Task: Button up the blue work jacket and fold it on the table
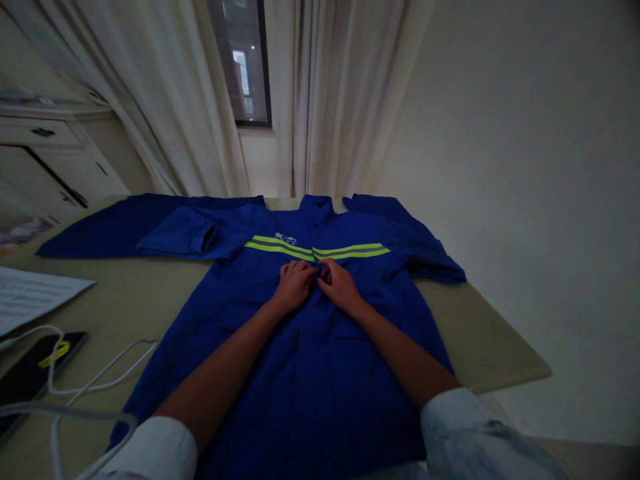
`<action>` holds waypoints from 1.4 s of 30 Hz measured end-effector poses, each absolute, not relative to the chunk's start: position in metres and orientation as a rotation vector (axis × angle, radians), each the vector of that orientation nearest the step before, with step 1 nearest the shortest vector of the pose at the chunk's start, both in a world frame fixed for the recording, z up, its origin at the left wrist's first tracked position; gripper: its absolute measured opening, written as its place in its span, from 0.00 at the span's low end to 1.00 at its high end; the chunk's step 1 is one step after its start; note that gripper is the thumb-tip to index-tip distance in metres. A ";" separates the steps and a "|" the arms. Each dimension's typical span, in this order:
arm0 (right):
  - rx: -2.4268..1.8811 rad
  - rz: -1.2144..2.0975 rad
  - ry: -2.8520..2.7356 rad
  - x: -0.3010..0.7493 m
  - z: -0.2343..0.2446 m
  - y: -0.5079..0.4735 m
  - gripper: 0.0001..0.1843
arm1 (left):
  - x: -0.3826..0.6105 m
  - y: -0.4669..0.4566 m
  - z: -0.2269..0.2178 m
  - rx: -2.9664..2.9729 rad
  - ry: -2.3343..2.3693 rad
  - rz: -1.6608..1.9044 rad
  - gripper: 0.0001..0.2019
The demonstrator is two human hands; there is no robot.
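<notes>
A royal-blue work jacket [320, 380] lies spread out and face up on a beige table [480, 340], with its collar [315, 211] at the far side. Yellow-green reflective stripes [279, 248] cross its chest, and a small white emblem [285, 239] sits above the stripe on the left. The sleeve on the left [180, 232] is folded back on itself. My left hand [295, 285] and my right hand [340, 285] meet at the centre front below the stripes, fingers curled onto the front opening. The fingertips partly hide the fastening there.
A sheet of printed paper [35, 298] and a black phone [33, 367] lie on the table's left side, with a white cable [90, 383] looped across them. White curtains [340, 93] and a window [245, 60] stand beyond the table, and a white cabinet [50, 163] stands at left.
</notes>
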State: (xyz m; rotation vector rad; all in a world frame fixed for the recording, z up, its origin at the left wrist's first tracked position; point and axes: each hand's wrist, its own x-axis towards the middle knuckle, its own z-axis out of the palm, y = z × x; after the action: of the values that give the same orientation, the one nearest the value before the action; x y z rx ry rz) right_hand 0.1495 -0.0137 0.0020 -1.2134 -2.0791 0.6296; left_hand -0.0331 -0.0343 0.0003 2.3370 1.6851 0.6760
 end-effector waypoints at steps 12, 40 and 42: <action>-1.447 0.304 -2.148 0.131 0.012 -0.024 0.24 | -0.032 -0.034 0.002 2.285 1.721 0.852 0.12; -1.406 0.585 -1.892 0.145 0.012 -0.012 0.04 | -0.031 -0.044 0.008 2.546 1.702 0.978 0.10; -1.418 0.532 -1.938 0.144 0.014 -0.014 0.05 | -0.032 -0.043 0.006 2.581 1.695 1.000 0.10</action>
State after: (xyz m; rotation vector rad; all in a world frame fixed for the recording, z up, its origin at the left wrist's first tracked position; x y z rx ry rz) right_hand 0.1438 -0.0139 0.0145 -1.4181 -1.9381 0.5321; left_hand -0.0315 -0.0434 0.0057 2.5812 1.6948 1.0001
